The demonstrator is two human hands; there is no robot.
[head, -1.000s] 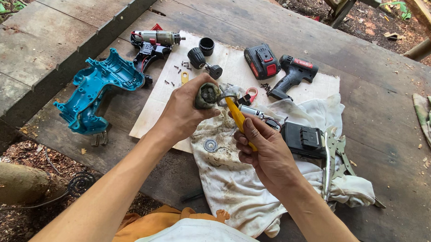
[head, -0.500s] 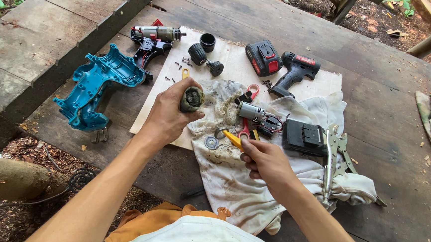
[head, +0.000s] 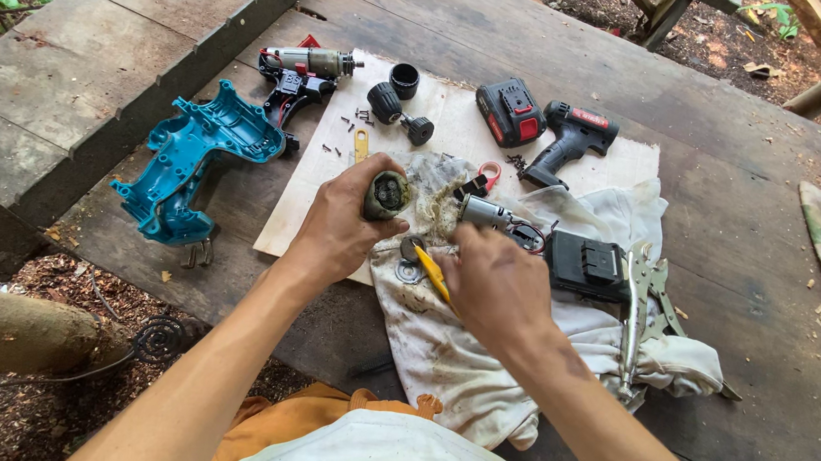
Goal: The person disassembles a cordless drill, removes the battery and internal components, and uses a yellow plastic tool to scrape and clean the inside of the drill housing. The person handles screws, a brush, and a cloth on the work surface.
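Note:
My left hand (head: 340, 224) grips a greasy olive-grey gear housing (head: 386, 196), its open end facing up. My right hand (head: 494, 285) holds a yellow-handled tool (head: 430, 271), its tip pointing toward round metal washers (head: 411, 260) on a stained white cloth (head: 441, 346). A small electric motor (head: 487, 213) with wires lies just beyond my right hand.
A teal drill shell half (head: 192, 160) lies at left on the wooden deck (head: 721, 126). A light board (head: 318, 196) holds another motor assembly (head: 302, 67), black chuck parts (head: 390, 101), loose screws, a red-black battery (head: 510, 111) and a black drill (head: 573, 136). A black battery (head: 587, 267) and pliers (head: 635, 315) rest on the cloth.
Both hands have dropped from in front of me toward the cloth. The left hand carried the housing lower; the right hand brought the yellow tool down to the washers.

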